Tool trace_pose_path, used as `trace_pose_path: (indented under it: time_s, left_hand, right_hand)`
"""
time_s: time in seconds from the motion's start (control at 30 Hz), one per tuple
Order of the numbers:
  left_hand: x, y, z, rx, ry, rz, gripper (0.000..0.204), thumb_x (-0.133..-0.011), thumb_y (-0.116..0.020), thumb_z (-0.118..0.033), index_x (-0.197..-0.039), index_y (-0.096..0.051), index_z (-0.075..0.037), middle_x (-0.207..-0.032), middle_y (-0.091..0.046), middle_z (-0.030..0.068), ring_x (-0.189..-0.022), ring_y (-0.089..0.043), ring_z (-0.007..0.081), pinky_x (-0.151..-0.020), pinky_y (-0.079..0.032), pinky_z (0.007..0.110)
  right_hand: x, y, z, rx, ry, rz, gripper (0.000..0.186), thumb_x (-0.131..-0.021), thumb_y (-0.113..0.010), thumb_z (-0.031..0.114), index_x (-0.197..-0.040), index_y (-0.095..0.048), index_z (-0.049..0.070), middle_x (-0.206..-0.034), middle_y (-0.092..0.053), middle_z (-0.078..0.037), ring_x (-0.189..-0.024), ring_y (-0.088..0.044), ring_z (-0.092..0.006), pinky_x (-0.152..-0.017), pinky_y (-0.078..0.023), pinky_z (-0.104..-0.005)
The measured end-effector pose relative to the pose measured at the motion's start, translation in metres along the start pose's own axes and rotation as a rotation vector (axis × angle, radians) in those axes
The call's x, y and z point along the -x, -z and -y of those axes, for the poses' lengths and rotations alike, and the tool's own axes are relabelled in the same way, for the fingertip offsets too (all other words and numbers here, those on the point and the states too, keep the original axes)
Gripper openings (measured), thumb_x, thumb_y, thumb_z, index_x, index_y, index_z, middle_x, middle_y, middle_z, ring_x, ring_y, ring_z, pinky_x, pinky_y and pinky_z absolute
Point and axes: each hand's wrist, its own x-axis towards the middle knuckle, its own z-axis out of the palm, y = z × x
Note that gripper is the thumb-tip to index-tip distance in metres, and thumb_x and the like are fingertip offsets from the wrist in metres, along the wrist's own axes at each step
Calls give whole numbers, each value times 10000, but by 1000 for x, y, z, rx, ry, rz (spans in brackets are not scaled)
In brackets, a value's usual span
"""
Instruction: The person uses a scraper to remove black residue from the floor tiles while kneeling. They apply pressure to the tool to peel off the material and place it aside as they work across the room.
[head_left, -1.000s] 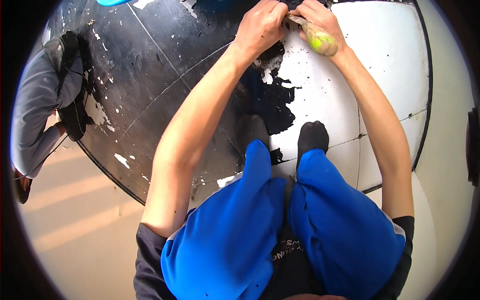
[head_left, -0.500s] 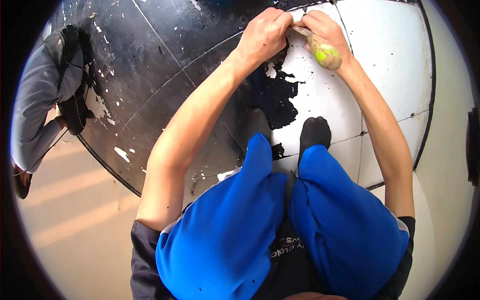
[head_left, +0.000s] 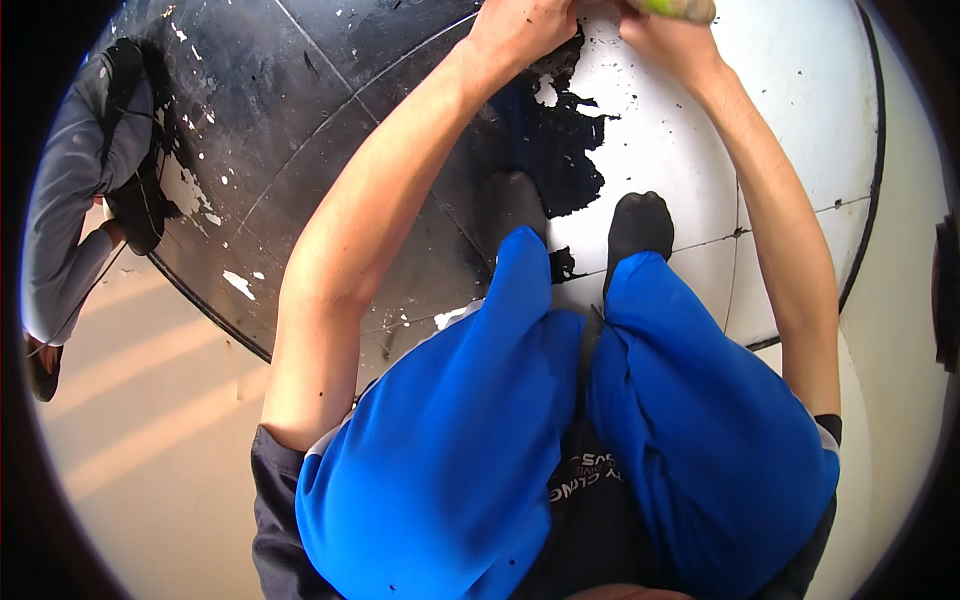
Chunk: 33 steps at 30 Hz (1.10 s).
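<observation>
A yellow-green tool (head_left: 680, 8) sat at the far edge of the view, mostly cut off, held in the right hand (head_left: 665, 35). Its fingers were wrapped round it, though how tightly I could not tell, since the frame cut them off. Just left of it the left hand (head_left: 520, 30) pressed down on the floor panel (head_left: 780, 130), its fingers curled; whether they held anything I could not tell. Both hands met where the black coating (head_left: 540, 150) ended in a ragged edge against bare white. Nearer, two black socks (head_left: 640, 225) stood on the panel, and blue trousers (head_left: 470, 440) filled the near part of the scene. Far off to the left another person in grey (head_left: 70, 220) crouched at the panel's rim, beside the tan floor (head_left: 150, 450).
</observation>
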Motion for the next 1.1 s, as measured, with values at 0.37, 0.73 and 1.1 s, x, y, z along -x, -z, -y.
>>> trace_pose_path:
  time_s: [0.37, 0.73, 1.1]
  left_hand:
    - [3, -3, 10, -41, -19, 35, 106, -813, -595, 49, -869, -535, -18, -819, -607, 199, -829, -622, 414, -734, -509, 495]
    - [-9, 2, 4, 22, 10, 7, 95, -830, -595, 42, -825, -520, -15, -800, -604, 216, -805, -621, 453, -703, -487, 526]
    - [-38, 5, 18, -18, -47, 17, 109, -795, -613, 47, -840, -533, -12, -802, -622, 225, -806, -631, 458, -707, -496, 533]
  right_hand:
    - [-4, 3, -2, 97, 66, 28, 153, -707, -682, 14, -796, -572, 73, -768, -552, -120, -746, -591, -332, -670, -486, -435]
    - [-11, 2, -6, 160, 151, -109, 206, -738, -744, -10, -823, -575, 70, -778, -550, -89, -709, -526, -228, -681, -433, -358]
    - [-32, 15, -2, -303, -228, 42, 224, -740, -801, 31, -824, -594, 52, -789, -571, -115, -782, -580, -310, -741, -463, -427]
